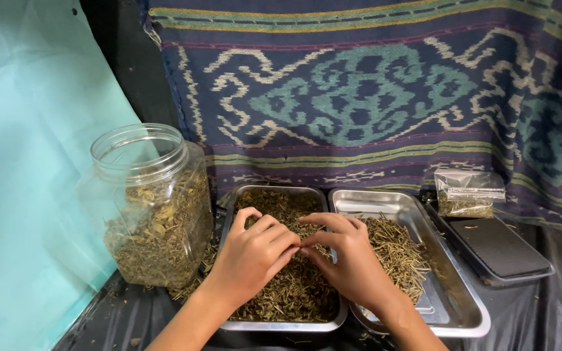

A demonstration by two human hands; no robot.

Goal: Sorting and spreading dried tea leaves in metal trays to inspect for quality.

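Over the left steel tray (229,221), the left hand (252,257) and right hand (352,260) meet fingertip to fingertip, both curled narrow and pinching at what looks like a small stem, though the piece itself is too small to make out with certainty. Beneath both palms lies the heap of dried herb (294,292) that fills this tray. Just right of the right hand, a second steel tray (453,299) holds a thinner pile of straw-like stems (395,250). Left of the left hand stands an open clear jar (154,208), partly filled with the same dried leaf. Farther right, beyond the right hand, a small clear bag (468,194) sits behind a dark flat scale (499,250). The step in hand seems to be picking stems out of the leaf; the next move calls for a firm pinch and a short carry rightward.
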